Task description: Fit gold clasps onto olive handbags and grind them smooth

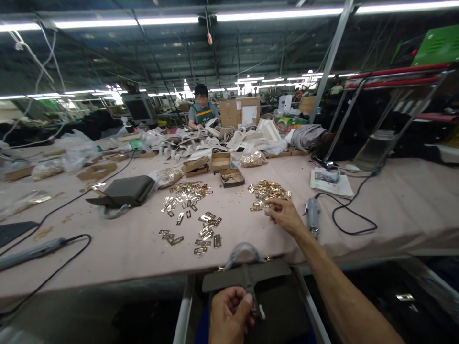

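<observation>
Plates (269,189), glossy, rectangular, beyond matte bag (281,298)

Right hand (285,214): on a clock centred here, 12 pointing away from the person, the gold heap (269,191) blocks 11 to 12, right at the fingers.
Bare cloth: a broad lane at 9, leading to the scattered plates (206,232); a narrower one at 1, between heap and booklet (340,186).
Grey tool (313,214): obstructs 3, near the wrist, its looped cable (353,233) lying beyond.
Open box (233,178): stands at 10, past more bare cloth.
Bag handle (244,251): arches up at 8 across the table edge.
Left hand (232,313): hemmed by bag flap (274,273) towards 12, pale rail (183,317) at 9.
</observation>
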`<state>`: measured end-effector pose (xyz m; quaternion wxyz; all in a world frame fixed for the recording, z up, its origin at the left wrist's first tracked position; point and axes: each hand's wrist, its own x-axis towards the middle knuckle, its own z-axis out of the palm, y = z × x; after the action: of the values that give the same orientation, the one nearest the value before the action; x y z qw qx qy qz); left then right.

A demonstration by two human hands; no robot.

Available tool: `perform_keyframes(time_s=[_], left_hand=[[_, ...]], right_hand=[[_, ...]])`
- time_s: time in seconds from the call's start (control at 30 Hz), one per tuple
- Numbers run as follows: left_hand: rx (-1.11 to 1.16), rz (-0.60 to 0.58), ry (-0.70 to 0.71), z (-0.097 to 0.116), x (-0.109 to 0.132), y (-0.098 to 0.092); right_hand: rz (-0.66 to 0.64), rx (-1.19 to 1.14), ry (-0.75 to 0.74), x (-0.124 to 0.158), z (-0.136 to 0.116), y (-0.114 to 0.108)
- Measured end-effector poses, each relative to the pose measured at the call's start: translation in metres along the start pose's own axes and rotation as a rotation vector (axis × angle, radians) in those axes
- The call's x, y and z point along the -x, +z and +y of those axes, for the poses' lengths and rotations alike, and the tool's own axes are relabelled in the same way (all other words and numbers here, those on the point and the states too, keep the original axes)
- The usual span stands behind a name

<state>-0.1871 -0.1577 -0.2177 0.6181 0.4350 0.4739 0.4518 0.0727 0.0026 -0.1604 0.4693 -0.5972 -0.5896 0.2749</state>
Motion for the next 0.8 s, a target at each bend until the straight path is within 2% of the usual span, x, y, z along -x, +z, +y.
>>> perform_keyframes(time_s=[0.07, 0.2, 0.27, 0.37, 0.4, 0.47, 0.57, 0.7, 0.8], left_hand=[[0.016, -0.008, -0.004, 0.004, 0.002, 0.000], [0.030, -0.030, -0.056, 0.011, 0.006, 0.001], [0.023, -0.036, -0.078, 0.013, 0.008, 0.002], [0.026, -0.033, -0.068, 0.016, 0.010, 0.005], [0.028, -0.031, -0.069, 0.016, 0.011, 0.006], [0.031, -0.017, -0.078, 0.019, 0.012, 0.008], [0.021, 0.010, -0.094, 0.024, 0.014, 0.011], [0.050, -0.002, -0.105, 0.029, 0.015, 0.014], [0.083, -0.001, -0.121, 0.032, 0.016, 0.014]], right_hand=[[-0.060, -0.262, 0.028, 0.017, -0.007, -0.001], [-0.080, -0.399, 0.046, 0.045, -0.020, 0.002], [-0.019, -0.349, 0.000, 0.052, -0.020, 0.004], [0.114, -0.087, -0.197, 0.058, -0.011, 0.006], [0.110, 0.008, -0.262, 0.060, -0.006, 0.006], [0.023, 0.146, -0.329, 0.066, 0.003, 0.003], [-0.097, 0.233, -0.268, 0.073, 0.014, -0.007], [-0.036, 0.246, -0.156, 0.071, 0.023, -0.019], [-0.059, 0.259, -0.136, 0.063, 0.027, -0.020]])
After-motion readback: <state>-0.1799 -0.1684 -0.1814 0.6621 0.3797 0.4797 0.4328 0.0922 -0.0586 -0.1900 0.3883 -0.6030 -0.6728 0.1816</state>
